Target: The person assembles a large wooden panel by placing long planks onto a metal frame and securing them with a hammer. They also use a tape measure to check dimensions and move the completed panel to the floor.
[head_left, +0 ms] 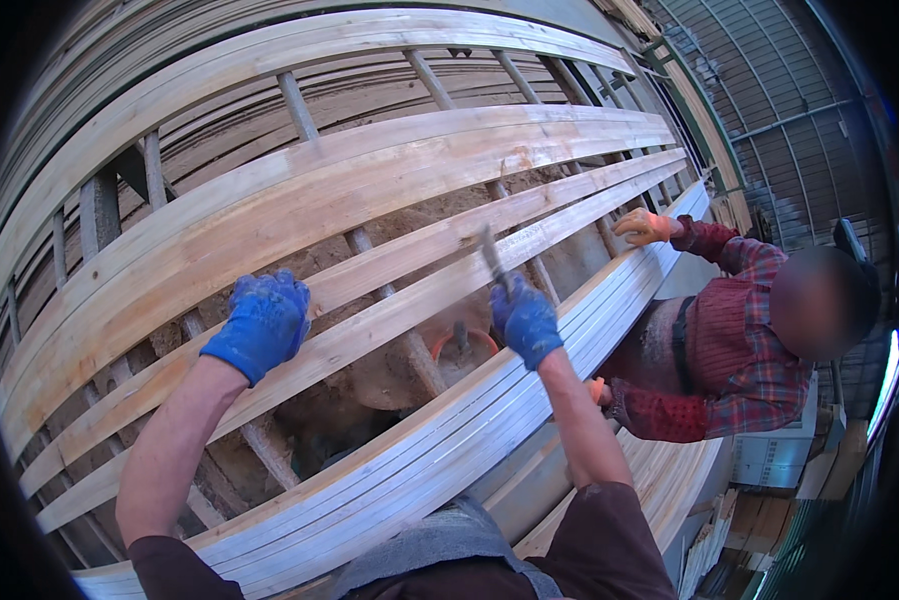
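Note:
My left hand point(259, 325), in a blue work glove, has its fingers curled over a narrow wooden board point(394, 262). In my right hand point(526, 318), gloved in blue as well, is a putty knife point(491, 255), its flat grey blade pointing away from me and smeared by motion. That blade is over a pale wooden strip point(439, 288), just nearer than the narrow board; whether it touches cannot be made out. Both pieces lie across a rack of round bars point(421, 362). Below the right wrist, an orange-rimmed bucket point(466, 355) shows between the bars.
A bundle of long pale strips point(419, 450) runs close in front of me. Wide planks point(369, 170) lie farther across the rack. On the right, a co-worker point(704, 350) in a plaid, red-sleeved top and orange gloves reaches over the strips' far ends. A wire-mesh panel point(784, 110) stands behind.

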### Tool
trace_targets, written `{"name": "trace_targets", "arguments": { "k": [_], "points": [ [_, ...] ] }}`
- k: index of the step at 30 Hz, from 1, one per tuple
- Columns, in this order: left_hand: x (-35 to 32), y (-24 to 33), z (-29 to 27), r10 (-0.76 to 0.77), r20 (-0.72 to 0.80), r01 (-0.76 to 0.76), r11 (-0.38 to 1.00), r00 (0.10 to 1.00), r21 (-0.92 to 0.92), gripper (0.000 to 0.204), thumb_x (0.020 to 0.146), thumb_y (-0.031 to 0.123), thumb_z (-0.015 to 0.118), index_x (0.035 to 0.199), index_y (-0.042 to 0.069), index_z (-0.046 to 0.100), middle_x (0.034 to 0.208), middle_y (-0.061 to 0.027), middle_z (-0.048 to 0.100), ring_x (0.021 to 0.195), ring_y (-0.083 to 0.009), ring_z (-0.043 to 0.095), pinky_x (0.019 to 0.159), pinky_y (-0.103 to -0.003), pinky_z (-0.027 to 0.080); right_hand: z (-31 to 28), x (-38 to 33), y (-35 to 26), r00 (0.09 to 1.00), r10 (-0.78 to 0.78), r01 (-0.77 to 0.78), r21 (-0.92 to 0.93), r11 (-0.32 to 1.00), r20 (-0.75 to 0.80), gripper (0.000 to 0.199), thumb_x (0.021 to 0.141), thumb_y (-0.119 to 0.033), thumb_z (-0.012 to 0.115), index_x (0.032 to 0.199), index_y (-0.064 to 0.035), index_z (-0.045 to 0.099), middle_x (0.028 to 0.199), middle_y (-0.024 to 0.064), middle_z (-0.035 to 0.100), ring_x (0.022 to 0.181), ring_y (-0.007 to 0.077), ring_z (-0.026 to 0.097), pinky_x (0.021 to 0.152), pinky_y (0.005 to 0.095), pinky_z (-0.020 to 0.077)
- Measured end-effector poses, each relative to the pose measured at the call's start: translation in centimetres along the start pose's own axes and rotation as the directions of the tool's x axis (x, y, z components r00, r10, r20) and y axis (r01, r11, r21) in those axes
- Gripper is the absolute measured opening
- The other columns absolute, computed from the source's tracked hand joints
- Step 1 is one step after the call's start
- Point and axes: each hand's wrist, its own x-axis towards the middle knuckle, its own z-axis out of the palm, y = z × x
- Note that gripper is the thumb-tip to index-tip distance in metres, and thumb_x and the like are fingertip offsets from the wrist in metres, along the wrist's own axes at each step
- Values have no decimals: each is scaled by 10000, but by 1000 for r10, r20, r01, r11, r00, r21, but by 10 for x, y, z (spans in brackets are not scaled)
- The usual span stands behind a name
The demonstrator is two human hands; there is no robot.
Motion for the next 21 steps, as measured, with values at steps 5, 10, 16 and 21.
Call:
{"name": "trace_targets", "arguments": {
  "k": [5,10,16,21],
  "points": [
    [-1,3,15,-27,-76,34,996,997,87,230,836,200,616,1016,58,637,999,-159,618,854,-313,658,692,-452,472,-1,6,34,965,137,-236,517,823,223,268,936,-271,592,1010,-22,663,960,228,682,825,315,685,719,418,536],
    [5,5,7,-32,-32,34,997,999,64,233,830,184,610,1025,61,640,998,-152,617,861,-308,663,709,-459,482,10,5,36,972,-235,222,389,894,-15,257,916,-238,610,1060,-27,643,949,242,675,844,469,638,747,507,514],
    [2,2,13,-30,-44,33,996,999,78,252,825,212,622,1022,56,636,1003,-156,620,859,-318,660,713,-457,486,-16,18,30,999,-43,28,350,936,33,327,912,-198,641,1213,-71,635,758,138,670,645,226,657,598,386,538],
    [-5,-1,8,-42,-174,31,998,984,-60,305,839,304,654,997,47,609,978,-175,624,831,-353,654,724,-458,502,-39,-15,-4,816,-577,575,54,816,32,342,836,-236,673,1153,-118,624,955,148,698,817,358,691,702,501,557]
  ]
}}
